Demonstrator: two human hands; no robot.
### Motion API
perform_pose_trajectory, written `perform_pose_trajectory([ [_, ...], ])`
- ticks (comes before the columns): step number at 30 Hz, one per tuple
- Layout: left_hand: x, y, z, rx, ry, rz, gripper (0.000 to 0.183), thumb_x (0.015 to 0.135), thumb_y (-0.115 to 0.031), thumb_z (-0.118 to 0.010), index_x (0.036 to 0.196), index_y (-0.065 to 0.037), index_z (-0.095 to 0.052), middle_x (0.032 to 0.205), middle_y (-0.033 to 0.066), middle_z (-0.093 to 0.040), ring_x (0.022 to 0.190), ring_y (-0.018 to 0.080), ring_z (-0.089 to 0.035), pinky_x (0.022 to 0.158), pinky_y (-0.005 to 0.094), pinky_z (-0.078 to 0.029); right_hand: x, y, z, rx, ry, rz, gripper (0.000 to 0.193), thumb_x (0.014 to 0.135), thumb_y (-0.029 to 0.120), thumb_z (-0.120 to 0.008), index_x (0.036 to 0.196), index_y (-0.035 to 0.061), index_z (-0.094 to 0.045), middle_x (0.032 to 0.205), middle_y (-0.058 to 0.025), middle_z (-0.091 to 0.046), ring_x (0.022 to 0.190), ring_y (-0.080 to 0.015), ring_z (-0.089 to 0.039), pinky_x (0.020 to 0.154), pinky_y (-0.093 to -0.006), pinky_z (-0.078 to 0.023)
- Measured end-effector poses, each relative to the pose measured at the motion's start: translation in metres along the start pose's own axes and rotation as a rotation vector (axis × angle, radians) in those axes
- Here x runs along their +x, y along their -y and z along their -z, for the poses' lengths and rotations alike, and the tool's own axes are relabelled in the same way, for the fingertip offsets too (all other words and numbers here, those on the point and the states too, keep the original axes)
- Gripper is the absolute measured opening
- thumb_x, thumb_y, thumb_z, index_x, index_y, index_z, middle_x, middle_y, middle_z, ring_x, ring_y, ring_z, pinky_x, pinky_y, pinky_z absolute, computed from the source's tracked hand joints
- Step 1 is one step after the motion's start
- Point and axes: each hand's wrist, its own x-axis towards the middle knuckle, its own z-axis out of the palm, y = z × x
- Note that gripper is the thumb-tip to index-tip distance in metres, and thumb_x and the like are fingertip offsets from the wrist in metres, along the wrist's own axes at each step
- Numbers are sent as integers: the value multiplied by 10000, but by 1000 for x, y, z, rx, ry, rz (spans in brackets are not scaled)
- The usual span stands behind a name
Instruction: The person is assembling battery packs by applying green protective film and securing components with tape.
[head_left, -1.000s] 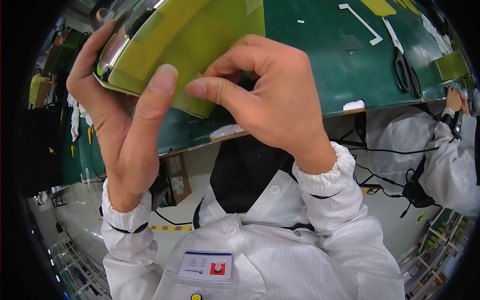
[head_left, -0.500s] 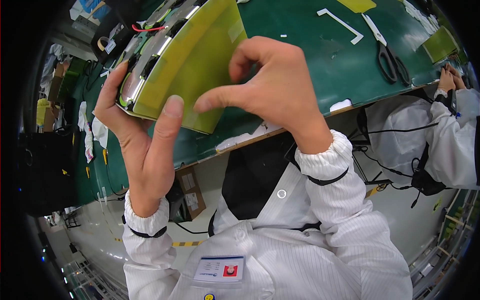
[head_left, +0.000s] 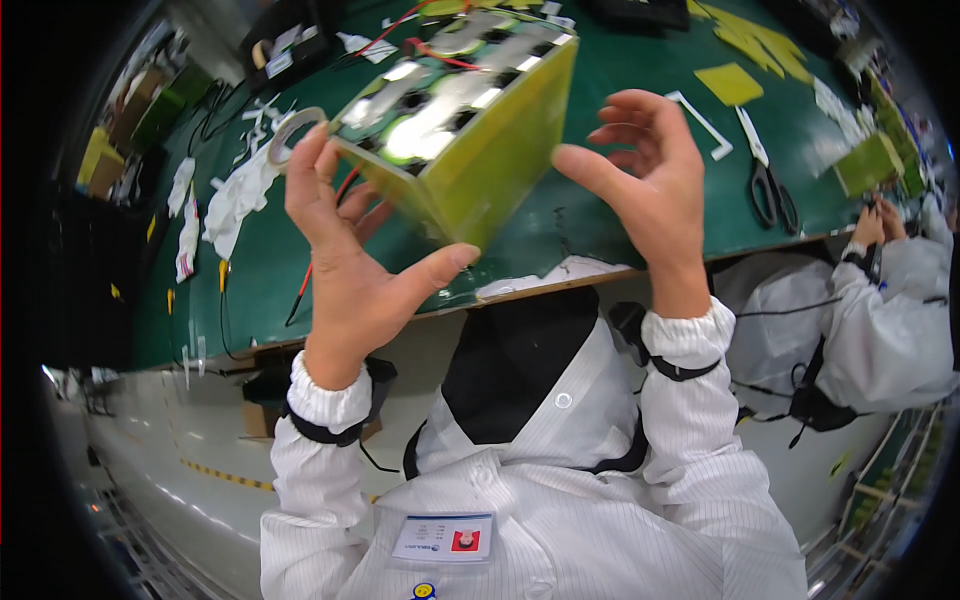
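Observation:
A boxy battery pack (head_left: 500,150) stands tilted over the far side of the table, slightly blurred. Its sides are yellow-green boards, and the top shows shiny metal strips, black spacers and red wires. At the pack's left corner is my left hand (head_left: 360,270); its fingertips reach the corner while the thumb stretches out apart from the front face. My right hand (head_left: 655,190) hovers beside the right face, fingers loosely curled and spread, thumb tip close to the board. Whether that thumb touches the pack I cannot tell. Neither hand is closed around it.
Black-handled scissors (head_left: 766,180), a white angled strip (head_left: 705,125) and a yellow sheet (head_left: 729,84) lie right on the green table (head_left: 610,250). A tape roll (head_left: 296,138) and white scraps (head_left: 240,200) are left. Another person's hands (head_left: 878,222) work at far right.
The pack has turned so its top shows more, and it now sits farther right. My left hand has moved right and its thumb has come off the face; my right hand has drawn away rightward, opening.

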Motion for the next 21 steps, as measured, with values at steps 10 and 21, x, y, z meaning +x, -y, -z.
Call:
perform_pose_trajectory([
  [10,2,26,10,-299,51,129,1106,663,-248,-932,1500,-137,-217,1423,230,-444,1200,347,-602,1015,452,-520,15,7,-22,-268,430,79,1442,388,499,-996,1490,-15,-221,1378,-171,-482,1259,-300,-489,1016,-409,-414],
  [21,8,33,18,-412,110,221,1093,650,-184,-938,1499,-181,-250,1432,223,-483,1155,301,-644,998,439,-530,16,-10,-24,-284,312,215,1467,395,446,-1010,1494,-68,-185,1255,-204,-600,1149,-272,-608,963,-359,-489],
])
